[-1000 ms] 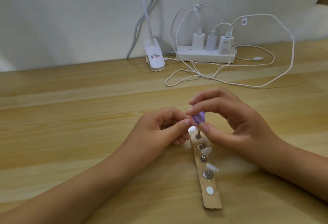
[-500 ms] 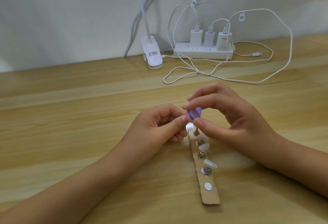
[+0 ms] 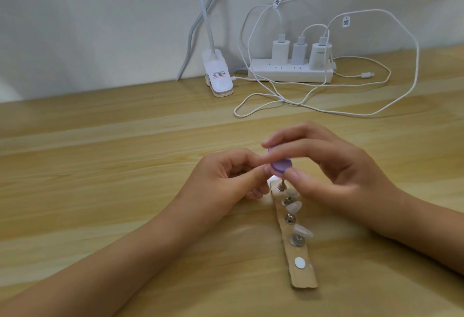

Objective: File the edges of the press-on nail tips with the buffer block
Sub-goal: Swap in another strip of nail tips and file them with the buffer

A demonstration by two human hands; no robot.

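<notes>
Small purple buffer block (image 3: pixel 357 166) above translucent nail tips (image 3: pixel 294 206) along a cardboard strip (image 3: pixel 303 276)

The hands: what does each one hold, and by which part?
The right hand pinches the purple buffer by its rim, index finger above, thumb below. The left hand pinches beside it; what it holds cannot be told.

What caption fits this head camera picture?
Right hand pinches a purple buffer beside the left hand, above mounted nail tips.
</notes>
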